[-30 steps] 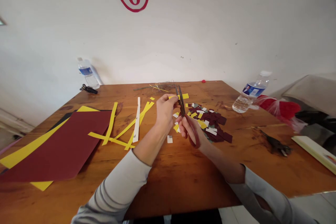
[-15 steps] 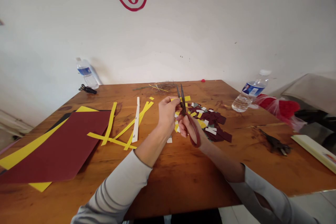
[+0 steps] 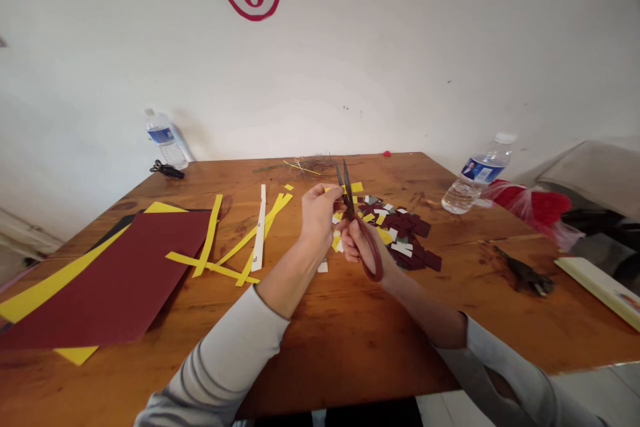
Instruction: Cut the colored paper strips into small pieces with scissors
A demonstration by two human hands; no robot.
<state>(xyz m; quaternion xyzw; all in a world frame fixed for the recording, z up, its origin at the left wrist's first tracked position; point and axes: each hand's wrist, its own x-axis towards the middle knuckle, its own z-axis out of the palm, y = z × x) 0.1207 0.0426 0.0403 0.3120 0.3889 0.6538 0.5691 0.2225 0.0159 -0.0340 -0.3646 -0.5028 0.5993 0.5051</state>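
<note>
My right hand is closed on the dark red handles of a pair of scissors, whose blades point away from me and stand slightly apart. Beside the blades, my left hand pinches a yellow paper strip, which crosses the blades and sticks out on their right. Part of the strip is hidden by my fingers and the scissors. Below and to the right of the hands lies a pile of small paper pieces, maroon, yellow, white and grey.
Yellow strips and a white strip lie left of my hands. Large maroon sheets sit farther left over yellow ones. Water bottles stand at both sides; a dark tool lies right. Thin wires are at the back.
Almost nothing differs. The scissors' blades have shifted very slightly; both hands keep their places, and the yellow strip stays between the blades.
</note>
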